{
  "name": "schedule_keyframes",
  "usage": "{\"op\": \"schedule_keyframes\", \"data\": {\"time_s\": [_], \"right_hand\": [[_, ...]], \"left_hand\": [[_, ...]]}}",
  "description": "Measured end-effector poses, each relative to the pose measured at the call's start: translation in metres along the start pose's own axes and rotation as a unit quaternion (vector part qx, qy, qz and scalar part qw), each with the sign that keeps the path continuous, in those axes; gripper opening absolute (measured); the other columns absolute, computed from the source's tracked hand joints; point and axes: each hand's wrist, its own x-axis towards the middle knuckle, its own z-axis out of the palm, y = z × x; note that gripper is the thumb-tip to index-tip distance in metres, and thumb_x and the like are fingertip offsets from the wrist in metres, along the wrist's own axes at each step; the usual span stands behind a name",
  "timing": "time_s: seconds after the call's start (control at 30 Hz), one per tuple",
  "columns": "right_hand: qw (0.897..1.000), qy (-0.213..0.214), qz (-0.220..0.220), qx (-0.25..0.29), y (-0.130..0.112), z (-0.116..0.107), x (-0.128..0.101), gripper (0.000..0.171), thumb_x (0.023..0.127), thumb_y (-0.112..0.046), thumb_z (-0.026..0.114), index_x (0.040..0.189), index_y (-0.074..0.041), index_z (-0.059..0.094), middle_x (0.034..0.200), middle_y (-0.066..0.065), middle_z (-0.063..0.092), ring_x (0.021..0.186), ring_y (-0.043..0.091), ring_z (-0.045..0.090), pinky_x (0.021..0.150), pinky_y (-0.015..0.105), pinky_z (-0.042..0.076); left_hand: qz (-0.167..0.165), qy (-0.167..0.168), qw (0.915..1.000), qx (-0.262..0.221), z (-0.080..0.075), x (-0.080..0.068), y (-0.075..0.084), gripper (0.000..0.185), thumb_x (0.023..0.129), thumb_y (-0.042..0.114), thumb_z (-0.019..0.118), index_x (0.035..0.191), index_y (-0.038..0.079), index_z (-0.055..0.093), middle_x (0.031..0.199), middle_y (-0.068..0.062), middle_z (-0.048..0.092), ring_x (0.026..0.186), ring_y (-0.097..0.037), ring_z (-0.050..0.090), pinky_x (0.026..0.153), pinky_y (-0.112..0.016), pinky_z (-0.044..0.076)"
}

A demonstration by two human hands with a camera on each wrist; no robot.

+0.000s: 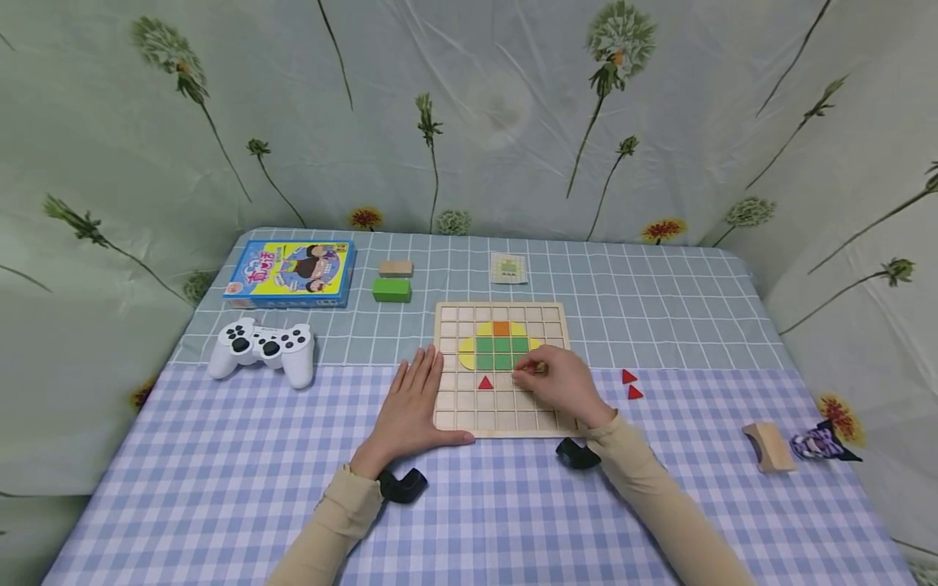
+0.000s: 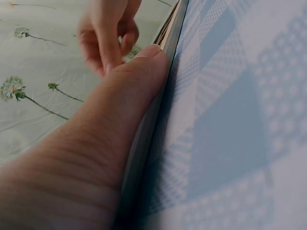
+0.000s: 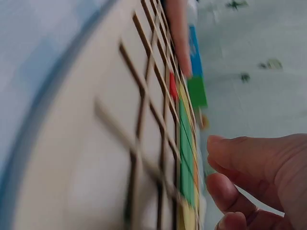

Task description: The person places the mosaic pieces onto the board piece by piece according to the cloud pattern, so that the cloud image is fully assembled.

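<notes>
A wooden grid board (image 1: 506, 415) lies at the table's middle, with green tiles (image 1: 501, 351), yellow pieces and an orange tile (image 1: 501, 328) set into it. One red triangle (image 1: 485, 382) sits in a lower cell. My left hand (image 1: 419, 389) lies flat on the cloth against the board's left edge, its thumb (image 2: 110, 124) along the front edge. My right hand (image 1: 526, 376) hovers over the board just below the green tiles, fingers curled and pinching a small piece that is mostly hidden. Two red triangles (image 1: 632, 384) lie loose to the board's right.
A white game controller (image 1: 262, 348) and a blue-yellow box (image 1: 291, 273) sit at the left. A green block (image 1: 392, 290), a wooden block (image 1: 396, 268) and a pattern card (image 1: 508, 268) lie behind the board. A wooden arch block (image 1: 768, 446) and a purple striped item (image 1: 821, 443) lie at the right.
</notes>
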Motion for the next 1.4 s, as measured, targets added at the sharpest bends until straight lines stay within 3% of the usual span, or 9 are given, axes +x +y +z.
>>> {"op": "schedule_keyframes", "data": {"time_s": [0.37,0.6,0.83,1.03,1.23,1.4], "right_hand": [[0.989,0.091,0.105,-0.048,0.054,-0.059,-0.037,0.015,0.083,-0.022,0.074,0.089,-0.008,0.075,0.076,0.0,0.065,0.057,0.013,0.052,0.043,0.028,0.037],[0.978,0.079,0.172,-0.084,0.074,-0.081,-0.054,0.027,0.081,-0.028,0.075,0.096,-0.005,0.072,0.075,0.004,0.067,0.06,0.017,0.054,0.045,0.029,0.037],[0.971,0.064,0.204,-0.111,0.083,-0.084,-0.062,0.029,0.078,-0.03,0.077,0.091,-0.005,0.071,0.085,0.009,0.064,0.068,0.022,0.056,0.051,0.031,0.038],[0.974,0.075,0.19,-0.095,0.085,-0.078,-0.06,0.023,0.078,-0.023,0.076,0.09,-0.005,0.068,0.082,0.007,0.063,0.064,0.02,0.052,0.05,0.03,0.035],[0.986,0.094,0.131,-0.04,0.084,-0.069,-0.051,0.012,0.077,-0.005,0.075,0.086,-0.002,0.066,0.074,0.005,0.062,0.055,0.015,0.047,0.05,0.028,0.037],[0.992,0.092,0.082,-0.024,0.074,-0.057,-0.04,0.009,0.081,-0.004,0.073,0.089,-0.003,0.07,0.076,0.005,0.064,0.056,0.014,0.047,0.05,0.027,0.038]], "left_hand": [[-0.003,-0.006,0.9999,-0.008,0.0,0.0,0.0,0.129,0.065,0.084,0.054,0.152,0.002,0.004,0.158,-0.012,0.0,0.143,-0.024,-0.005,0.114,-0.039,-0.006],[0.0,0.001,1.0,-0.006,0.0,-0.001,-0.001,0.129,0.065,0.086,0.052,0.152,0.002,0.006,0.158,-0.013,0.002,0.143,-0.025,-0.003,0.114,-0.04,-0.004],[0.005,0.009,0.9999,-0.008,-0.001,0.0,-0.001,0.128,0.066,0.084,0.054,0.151,0.0,0.009,0.157,-0.015,0.005,0.143,-0.027,0.0,0.114,-0.042,-0.001],[0.002,0.007,1.0,-0.006,0.001,0.001,-0.001,0.129,0.065,0.085,0.053,0.151,0.001,0.008,0.157,-0.014,0.005,0.143,-0.026,-0.001,0.114,-0.041,-0.002],[0.003,0.007,1.0,-0.005,0.001,0.0,-0.001,0.129,0.065,0.086,0.052,0.151,0.001,0.008,0.157,-0.014,0.004,0.143,-0.026,-0.001,0.114,-0.041,-0.003],[0.007,0.016,0.9998,-0.006,0.001,-0.001,-0.001,0.129,0.065,0.085,0.053,0.151,0.0,0.01,0.157,-0.015,0.006,0.143,-0.028,0.001,0.114,-0.043,0.0]]}}
